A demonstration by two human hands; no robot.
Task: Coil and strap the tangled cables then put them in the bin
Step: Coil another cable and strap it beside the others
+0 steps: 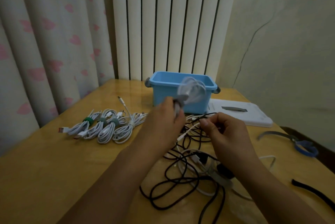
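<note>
Your left hand (165,115) grips a strapped white cable coil (192,90), blurred, at frame centre in front of the blue bin (183,95). Lift it over the near rim before letting go. Your right hand (224,129) pinches a strand of the tangled cables (188,165), lower centre; keep it slack.

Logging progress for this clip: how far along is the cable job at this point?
Done: four strapped white coils lie on the table, not yet binned. In hand: the left hand holds a blurred white coil in front of the blue bin; the right hand pinches a strand. Left: the black-and-white tangle, with spare straps at the right. The bin's contents cannot be seen.
</note>
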